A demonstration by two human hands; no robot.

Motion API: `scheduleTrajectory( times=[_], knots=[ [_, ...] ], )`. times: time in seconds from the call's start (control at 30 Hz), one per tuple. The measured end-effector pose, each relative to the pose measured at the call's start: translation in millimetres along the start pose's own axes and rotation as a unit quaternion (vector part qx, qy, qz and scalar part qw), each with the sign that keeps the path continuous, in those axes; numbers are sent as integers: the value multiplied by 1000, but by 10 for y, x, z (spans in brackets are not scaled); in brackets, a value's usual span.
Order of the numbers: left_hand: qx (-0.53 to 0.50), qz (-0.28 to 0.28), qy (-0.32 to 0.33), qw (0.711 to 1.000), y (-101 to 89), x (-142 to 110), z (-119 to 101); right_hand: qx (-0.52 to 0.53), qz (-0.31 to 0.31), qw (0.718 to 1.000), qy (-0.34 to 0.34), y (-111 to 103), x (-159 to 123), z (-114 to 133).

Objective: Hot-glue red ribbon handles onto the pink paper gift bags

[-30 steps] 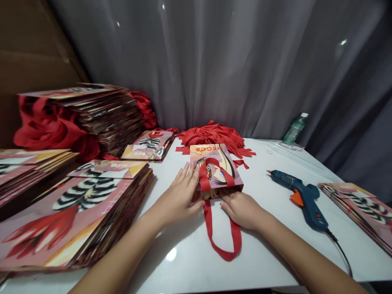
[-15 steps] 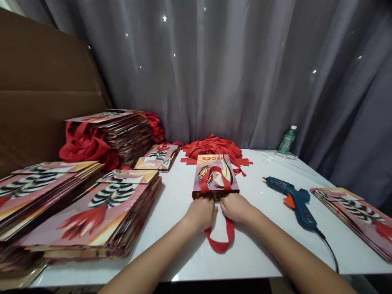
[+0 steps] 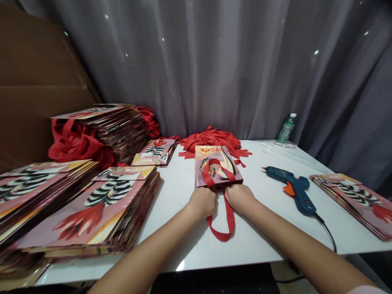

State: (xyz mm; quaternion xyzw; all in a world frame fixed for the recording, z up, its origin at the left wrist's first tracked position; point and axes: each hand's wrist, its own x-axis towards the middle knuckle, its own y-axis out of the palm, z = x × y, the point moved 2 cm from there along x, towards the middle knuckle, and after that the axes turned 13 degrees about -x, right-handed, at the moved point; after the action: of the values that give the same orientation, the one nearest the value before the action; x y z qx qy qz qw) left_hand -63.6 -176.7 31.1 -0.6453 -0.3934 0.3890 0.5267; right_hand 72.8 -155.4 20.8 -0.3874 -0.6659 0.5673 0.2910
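A printed paper gift bag (image 3: 214,165) with a butterfly picture lies on the white table, its mouth facing me. One red ribbon handle (image 3: 231,176) loops over its upper face; another red handle (image 3: 223,236) hangs from the mouth onto the table. My left hand (image 3: 203,202) is closed at the left of the mouth, and my right hand (image 3: 239,199) is closed at the right. Both appear to grip the bag's edge or the handle ends; the fingertips are hidden at the opening.
Stacks of printed bags (image 3: 101,204) fill the left side, beside a large cardboard box (image 3: 36,81). Red ribbon strips (image 3: 210,141) lie heaped behind. To the right are a blue glue gun (image 3: 290,188) with its cord, more bags (image 3: 352,200), clear sticks (image 3: 290,153) and a green bottle (image 3: 286,128).
The view has shifted slightly. The bag's mouth has tilted a little, and its upper handle now leans to the right. My hands stay at the mouth, slightly farther apart.
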Motion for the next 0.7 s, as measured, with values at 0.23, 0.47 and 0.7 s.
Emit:
scheduleTrajectory(
  times=[0.23, 0.47, 0.7],
  knots=[
    [-9, -2, 8, 1000, -4, -6, 52, 10, -14, 999, -43, -42, 111, 200],
    [-10, 9, -17, 1000, 25, 7, -57, -15, 4, 1000, 12, 11, -37, -18],
    [-47, 4, -13, 999, 19, -30, -14, -10, 16, 1000, -14, -72, 102, 164]
  ],
)
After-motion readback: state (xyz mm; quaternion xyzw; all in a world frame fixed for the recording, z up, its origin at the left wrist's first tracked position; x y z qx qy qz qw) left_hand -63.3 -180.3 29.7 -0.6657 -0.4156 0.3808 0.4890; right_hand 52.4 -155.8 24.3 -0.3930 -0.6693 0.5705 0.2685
